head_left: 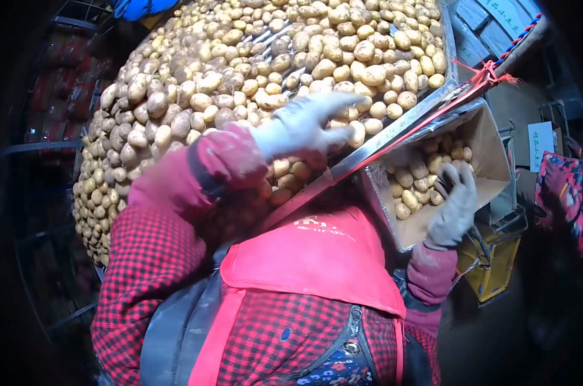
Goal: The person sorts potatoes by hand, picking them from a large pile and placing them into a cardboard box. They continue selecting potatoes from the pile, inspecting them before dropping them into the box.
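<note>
A large heap of potatoes (207, 71) lies on a sorting table with a metal edge (394, 128). Over the potatoes near that edge is my left hand (310, 122), gloved in grey-white, its fingers and thumb spread apart and a potato close to the fingertips. To the right, a cardboard box (488, 151) holds several potatoes (413, 177). My right hand (455, 206), also gloved, reaches over the box's near right side, fingers apart and lightly curved beside the potatoes. Nothing shows in its grasp.
A cord-wrapped bar (510, 51) with a red tie rises at the upper right. Below the box is a yellow crate (494, 267). Another person in patterned clothing (562, 186) is at the far right. Packed boxes (491, 22) stand at the top right.
</note>
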The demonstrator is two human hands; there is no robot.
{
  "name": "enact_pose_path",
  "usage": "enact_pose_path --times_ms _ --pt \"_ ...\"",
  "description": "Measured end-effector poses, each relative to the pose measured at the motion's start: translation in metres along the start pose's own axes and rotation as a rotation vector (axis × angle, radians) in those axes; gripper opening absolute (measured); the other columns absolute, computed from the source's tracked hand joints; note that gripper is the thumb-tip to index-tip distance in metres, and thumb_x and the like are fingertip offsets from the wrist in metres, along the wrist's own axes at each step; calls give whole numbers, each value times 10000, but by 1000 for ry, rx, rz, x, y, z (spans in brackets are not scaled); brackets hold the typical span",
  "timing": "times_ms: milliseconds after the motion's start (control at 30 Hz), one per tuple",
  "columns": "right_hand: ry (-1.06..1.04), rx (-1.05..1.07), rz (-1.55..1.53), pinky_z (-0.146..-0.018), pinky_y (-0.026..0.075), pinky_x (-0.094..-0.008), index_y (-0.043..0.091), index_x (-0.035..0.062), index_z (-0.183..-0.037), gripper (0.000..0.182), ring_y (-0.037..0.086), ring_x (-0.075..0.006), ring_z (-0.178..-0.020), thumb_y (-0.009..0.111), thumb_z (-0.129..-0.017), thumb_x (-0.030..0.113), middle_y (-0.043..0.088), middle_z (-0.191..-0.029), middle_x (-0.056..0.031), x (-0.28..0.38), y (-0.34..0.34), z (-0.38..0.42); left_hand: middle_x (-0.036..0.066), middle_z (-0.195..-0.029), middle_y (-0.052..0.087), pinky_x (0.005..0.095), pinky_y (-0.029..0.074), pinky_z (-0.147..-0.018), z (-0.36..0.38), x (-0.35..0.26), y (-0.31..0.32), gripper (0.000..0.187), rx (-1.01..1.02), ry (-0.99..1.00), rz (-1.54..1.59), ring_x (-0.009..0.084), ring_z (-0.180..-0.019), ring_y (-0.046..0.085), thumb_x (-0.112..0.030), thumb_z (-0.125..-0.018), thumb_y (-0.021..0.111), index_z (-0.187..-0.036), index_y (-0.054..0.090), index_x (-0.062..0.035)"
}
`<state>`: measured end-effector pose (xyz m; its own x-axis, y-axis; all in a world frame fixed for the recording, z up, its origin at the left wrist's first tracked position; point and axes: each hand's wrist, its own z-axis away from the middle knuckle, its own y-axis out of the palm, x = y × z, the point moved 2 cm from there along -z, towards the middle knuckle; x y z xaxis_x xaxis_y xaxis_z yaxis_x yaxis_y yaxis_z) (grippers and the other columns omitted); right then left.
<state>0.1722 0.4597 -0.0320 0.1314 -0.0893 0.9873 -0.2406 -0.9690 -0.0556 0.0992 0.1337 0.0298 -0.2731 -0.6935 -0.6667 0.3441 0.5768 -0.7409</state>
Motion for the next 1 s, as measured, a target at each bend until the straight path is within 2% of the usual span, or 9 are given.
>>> enact_pose_path --times_ms 67,133,200,233,333,533,800,867,1000 --pt "-16 220 -246 -1001 531 -369 460 -40 -1488 494 656 -237 -1152 456 -1123 293 650 -1323 -193 0 41 -11 236 -1476 518 474 424 -1136 5 27 -14 798 -154 9 -293 412 -1389 482 -296 -870 766 -1573 417 -151" --pt "-49 268 -164 -1009 519 -355 496 -28 -1470 448 650 -205 -1147 490 -1117 248 677 -1283 -178 3 77 -11 268 -1509 459 499 396 -1164 7 46 -8 908 -76 -112 -318 449 -1426 435 -291 -842 787 -1613 329 -148" --pt "75 320 -387 -948 543 -315 596 -24 -1394 357 690 -188 -1068 572 -1070 126 706 -1240 -144 -11 107 -7 281 -1575 358 505 395 -1162 2 63 10 952 91 -330 -324 475 -1421 427 -286 -816 805 -1619 309 -160" --pt "22 344 -322 -938 551 -317 610 -26 -1377 347 699 -193 -1065 586 -1060 112 715 -1218 -148 -14 118 -8 298 -1603 280 513 411 -1146 -3 66 20 975 25 -244 -378 509 -1389 440 -292 -801 810 -1619 296 -167" --pt "-4 409 -181 -938 559 -324 625 -31 -1356 338 717 -208 -1076 603 -1042 90 723 -1201 -170 -24 128 -11 359 -1521 327 575 499 -982 -22 72 32 965 0 -220 -428 531 -1151 584 -428 -782 810 -1605 336 -253" --pt "-167 393 -69 -905 574 -353 642 -12 -1339 329 736 -240 -1011 603 -1019 51 741 -1138 -175 -34 129 -17 386 -1539 293 583 509 -977 -24 82 35 966 -12 -183 -401 558 -1180 577 -398 -778 818 -1606 336 -275" --pt "-307 388 -60 -855 579 -351 654 -26 -1303 310 747 -269 -933 595 -1003 26 756 -1045 -174 -50 133 -24 364 -1563 277 565 533 -957 -42 86 40 976 -10 -198 -469 502 -1117 605 -266 -752 828 -1599 342 -294" --pt "-302 359 -66 -846 583 -355 655 -31 -1297 310 748 -266 -930 602 -999 33 755 -1048 -177 -54 132 -24 318 -1500 353 510 557 -917 -57 80 37 993 -125 -62 -450 489 -1069 609 -91 -696 822 -1574 388 -254" --pt "-290 368 -75 -851 589 -355 661 -29 -1281 302 756 -271 -920 618 -989 36 760 -1030 -176 -56 129 -25 330 -1524 347 516 582 -876 -100 90 33 867 -253 -86 -504 494 -991 640 -119 -735 808 -1505 454 -299"
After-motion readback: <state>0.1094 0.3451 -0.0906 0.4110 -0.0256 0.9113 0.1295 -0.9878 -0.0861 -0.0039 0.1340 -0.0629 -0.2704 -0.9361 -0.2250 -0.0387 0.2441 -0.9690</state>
